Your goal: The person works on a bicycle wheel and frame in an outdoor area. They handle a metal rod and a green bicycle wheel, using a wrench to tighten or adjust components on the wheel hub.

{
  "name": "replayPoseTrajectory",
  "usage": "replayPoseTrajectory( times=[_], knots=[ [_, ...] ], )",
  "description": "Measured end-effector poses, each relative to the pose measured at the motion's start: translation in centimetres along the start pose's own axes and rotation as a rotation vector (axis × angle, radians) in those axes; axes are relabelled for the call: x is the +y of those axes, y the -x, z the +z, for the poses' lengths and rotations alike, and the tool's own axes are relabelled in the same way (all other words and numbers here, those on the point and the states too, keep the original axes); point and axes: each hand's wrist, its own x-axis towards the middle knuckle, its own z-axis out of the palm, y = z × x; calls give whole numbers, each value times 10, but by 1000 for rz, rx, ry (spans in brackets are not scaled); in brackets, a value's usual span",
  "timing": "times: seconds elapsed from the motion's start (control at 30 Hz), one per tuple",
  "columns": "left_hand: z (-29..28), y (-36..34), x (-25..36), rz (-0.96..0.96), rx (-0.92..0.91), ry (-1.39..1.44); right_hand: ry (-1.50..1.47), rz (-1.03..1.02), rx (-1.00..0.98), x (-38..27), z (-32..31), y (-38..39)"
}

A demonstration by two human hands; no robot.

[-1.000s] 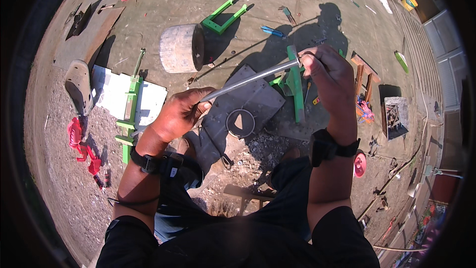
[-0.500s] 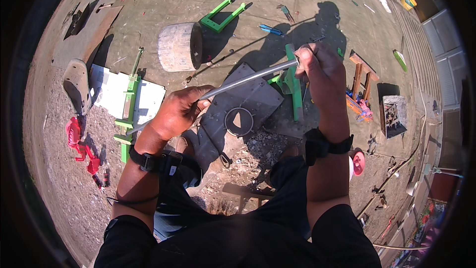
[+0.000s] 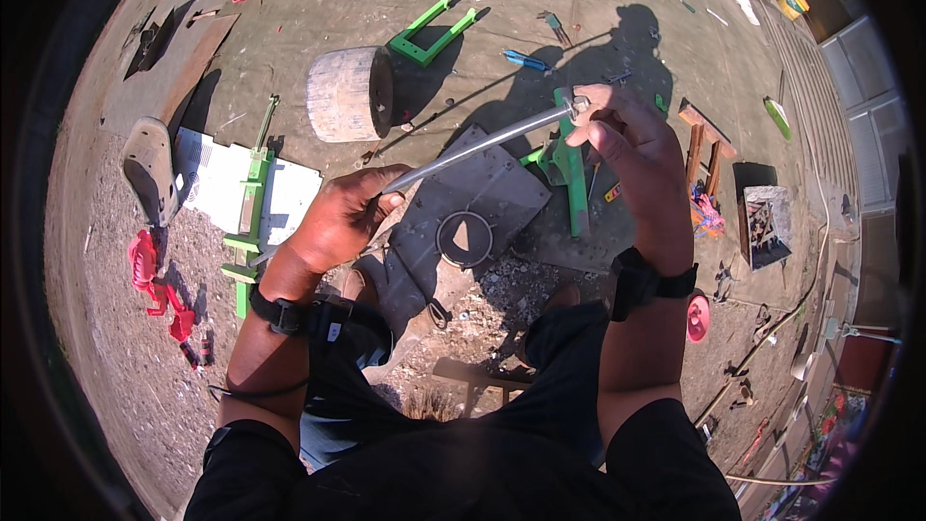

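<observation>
Metal rod stays clasped in left hand, right hand now spread around its end.

So the getup here is pretty basic: plain black tee with short sleeves, dark blue jeans that look a lighter blue where sun catches the left leg. Left hand and right hand are both gloveless. Each wrist has chunky black gear: the left strap has a squarish buckle and sits by a black box with a tiny pale label, while the right strap carries a blocky black module. There's also a thin dark cord crossing the left forearm, plus a brownish shoe peeking out past the left knee.
</observation>
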Motion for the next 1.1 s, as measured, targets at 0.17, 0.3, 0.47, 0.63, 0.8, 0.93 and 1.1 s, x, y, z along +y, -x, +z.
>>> replayPoseTrajectory(
  times=[0.17, 0.3, 0.47, 0.63, 0.8, 0.93, 1.1],
  knots=[
    [-2, 0, 5, -60, -54, -16, 89, 62, -52, 6, -11, -3],
    [-3, 0, 3, -53, -68, -14, -51, -7, -27, 5, -1, -1],
    [-1, -1, 4, -46, -68, -33, 200, 37, -83, 4, -9, -5],
    [-1, 0, 3, -36, -43, -38, -1, 14, -44, 3, -2, 0],
    [0, -2, 2, -34, -58, -36, 69, 29, -61, 8, -8, -3],
    [-1, 0, 1, -41, -55, -32, -6, 8, -47, 7, -3, 0],
    [-1, -2, 2, -20, -66, -28, 49, 99, -52, 10, -9, -2]
  ],
)
